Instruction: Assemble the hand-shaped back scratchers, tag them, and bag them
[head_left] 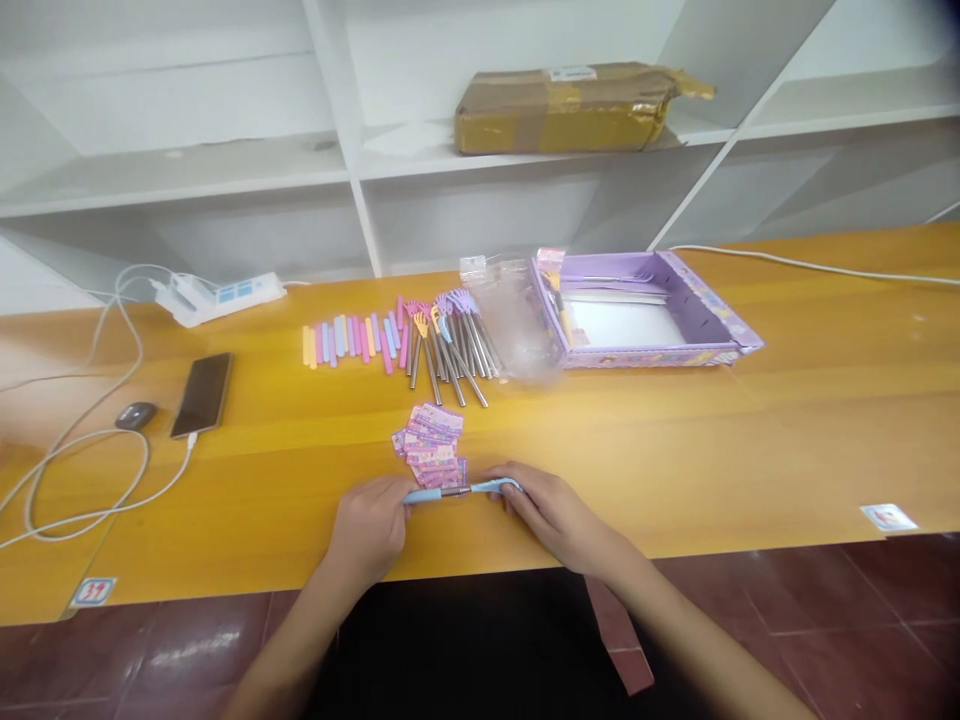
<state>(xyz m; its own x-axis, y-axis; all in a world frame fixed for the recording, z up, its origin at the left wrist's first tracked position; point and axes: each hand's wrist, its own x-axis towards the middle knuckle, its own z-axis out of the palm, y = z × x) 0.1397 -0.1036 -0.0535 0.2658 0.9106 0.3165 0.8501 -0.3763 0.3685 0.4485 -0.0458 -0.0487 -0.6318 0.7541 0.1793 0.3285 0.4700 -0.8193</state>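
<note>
A light blue back scratcher [455, 491] lies level between my two hands, above the table's near edge. My left hand [370, 530] is closed around its blue handle sleeve. At the other end, the fingers of my right hand [551, 512] grip the blue claw head. A short stretch of metal rod shows between sleeve and head. Just beyond my hands is a loose pile of pink and purple printed cards [433, 445]. Farther back lie several back scratchers [454, 345] with metal rods and yellow, pink, purple or blue heads. Left of them, coloured handle sleeves [352, 340] form a row.
Clear plastic bags [514, 315] lie beside a purple display box [645, 357], which holds a packed yellow back scratcher. At left are a phone [202, 395], a black mouse-like object [136, 416], cables and a power strip [225, 297]. A taped carton [562, 110] sits on the shelf.
</note>
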